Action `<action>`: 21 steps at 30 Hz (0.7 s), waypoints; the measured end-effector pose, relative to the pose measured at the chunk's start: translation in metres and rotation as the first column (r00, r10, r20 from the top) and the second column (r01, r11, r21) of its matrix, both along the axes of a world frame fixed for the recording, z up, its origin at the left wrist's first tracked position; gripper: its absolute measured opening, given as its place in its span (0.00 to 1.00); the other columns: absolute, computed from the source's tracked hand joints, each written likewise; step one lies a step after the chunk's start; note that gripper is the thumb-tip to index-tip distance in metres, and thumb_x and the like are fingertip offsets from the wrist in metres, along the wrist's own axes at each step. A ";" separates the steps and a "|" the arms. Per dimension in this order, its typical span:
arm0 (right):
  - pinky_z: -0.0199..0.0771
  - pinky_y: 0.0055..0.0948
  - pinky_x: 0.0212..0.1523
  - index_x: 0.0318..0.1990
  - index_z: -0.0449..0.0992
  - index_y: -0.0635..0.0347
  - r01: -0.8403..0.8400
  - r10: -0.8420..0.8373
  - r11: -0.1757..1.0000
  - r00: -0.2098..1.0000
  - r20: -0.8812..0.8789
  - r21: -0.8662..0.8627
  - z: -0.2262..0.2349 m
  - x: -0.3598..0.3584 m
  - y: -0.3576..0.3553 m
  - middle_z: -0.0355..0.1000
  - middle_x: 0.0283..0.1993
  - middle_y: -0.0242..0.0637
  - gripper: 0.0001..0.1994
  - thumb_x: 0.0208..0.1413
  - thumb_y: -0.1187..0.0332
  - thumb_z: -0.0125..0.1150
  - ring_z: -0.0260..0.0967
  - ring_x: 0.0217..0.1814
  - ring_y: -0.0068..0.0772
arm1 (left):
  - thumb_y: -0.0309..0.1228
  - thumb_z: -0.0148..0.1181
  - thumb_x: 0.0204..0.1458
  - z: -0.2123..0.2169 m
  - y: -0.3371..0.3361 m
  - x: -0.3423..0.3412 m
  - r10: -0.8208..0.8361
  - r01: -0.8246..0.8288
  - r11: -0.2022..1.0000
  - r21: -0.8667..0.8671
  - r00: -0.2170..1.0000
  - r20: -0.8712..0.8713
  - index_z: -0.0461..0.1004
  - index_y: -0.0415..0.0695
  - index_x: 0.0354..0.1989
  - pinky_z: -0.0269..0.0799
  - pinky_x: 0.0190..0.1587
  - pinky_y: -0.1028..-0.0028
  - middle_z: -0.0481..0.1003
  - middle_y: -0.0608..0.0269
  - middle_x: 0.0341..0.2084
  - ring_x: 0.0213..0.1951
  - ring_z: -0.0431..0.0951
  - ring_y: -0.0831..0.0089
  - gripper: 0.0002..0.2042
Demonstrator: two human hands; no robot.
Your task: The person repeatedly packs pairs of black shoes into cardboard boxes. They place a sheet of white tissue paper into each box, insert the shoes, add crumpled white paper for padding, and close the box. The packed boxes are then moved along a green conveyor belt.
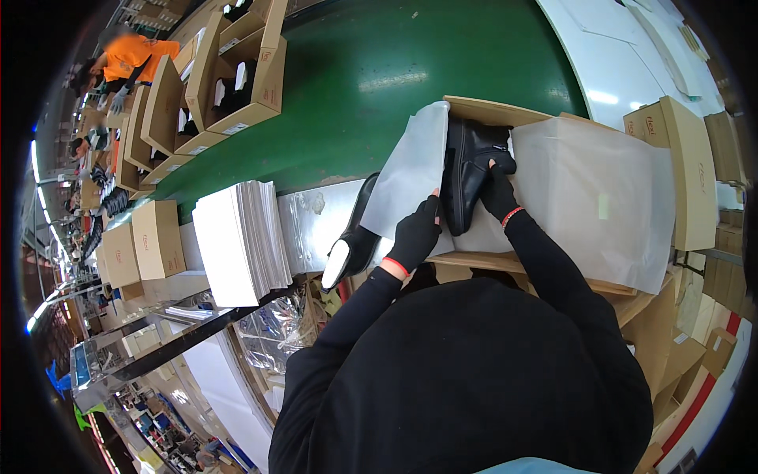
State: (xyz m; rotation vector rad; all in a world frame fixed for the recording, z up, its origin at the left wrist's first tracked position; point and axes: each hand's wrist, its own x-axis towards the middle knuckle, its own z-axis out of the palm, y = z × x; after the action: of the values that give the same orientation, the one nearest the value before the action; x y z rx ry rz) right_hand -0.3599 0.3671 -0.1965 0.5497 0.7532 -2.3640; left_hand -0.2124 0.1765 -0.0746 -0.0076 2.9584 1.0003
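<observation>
A black ankle boot (471, 166) with a side zip lies in an open cardboard shoe box (482, 259) lined with translucent tissue paper (588, 193). My right hand (499, 192), in a black fingerless glove, grips the boot by its shaft, thumb on top. Left of the boot, my left hand (418, 235), gloved the same way, pinches the edge of a raised tissue flap (412, 170); its fingertips are partly hidden. Beyond that flap a second black boot (363, 241) rests on the metal ledge, with white paper showing at its opening.
A stack of white paper sheets (241, 241) stands to the left. Open boxes with dark shoes (237, 87) sit on the green conveyor belt (347, 79). Closed boxes (687, 170) stand at the right. A person in an orange shirt (134, 59) is at the far left.
</observation>
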 end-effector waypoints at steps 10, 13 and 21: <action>0.74 0.47 0.47 0.59 0.63 0.59 -0.650 0.670 0.684 0.739 0.066 0.332 0.076 0.055 0.033 0.68 0.54 0.40 0.31 0.57 0.46 0.56 0.68 0.54 0.41 | 0.45 0.65 0.44 -0.005 -0.106 -0.060 0.121 -0.004 0.827 -0.562 0.978 0.171 0.74 0.42 0.38 0.72 0.38 0.59 0.75 0.56 0.33 0.39 0.77 0.58 0.20; 0.76 0.42 0.44 0.62 0.58 0.59 -0.631 0.719 0.641 0.692 -0.055 0.438 0.087 0.082 0.009 0.68 0.52 0.40 0.30 0.57 0.53 0.59 0.70 0.51 0.38 | 0.41 0.65 0.45 -0.002 -0.122 -0.071 -0.013 0.047 0.903 -0.428 0.997 0.081 0.76 0.45 0.39 0.72 0.38 0.62 0.76 0.58 0.35 0.39 0.77 0.58 0.16; 0.74 0.38 0.49 0.60 0.60 0.58 -0.493 0.540 0.813 0.838 -0.084 0.309 0.063 0.074 0.023 0.67 0.54 0.41 0.30 0.58 0.47 0.55 0.71 0.50 0.38 | 0.47 0.49 0.60 0.141 -0.043 -0.063 -0.499 -0.125 -0.010 0.992 0.860 0.103 0.72 0.40 0.33 0.67 0.33 0.74 0.72 0.63 0.21 0.26 0.72 0.74 0.19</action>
State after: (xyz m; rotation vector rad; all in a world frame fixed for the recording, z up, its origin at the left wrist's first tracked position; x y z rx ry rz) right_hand -0.2864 0.3904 -0.1330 0.2090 1.1595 -1.8147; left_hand -0.2751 0.1334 0.0659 0.1780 1.0991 2.3555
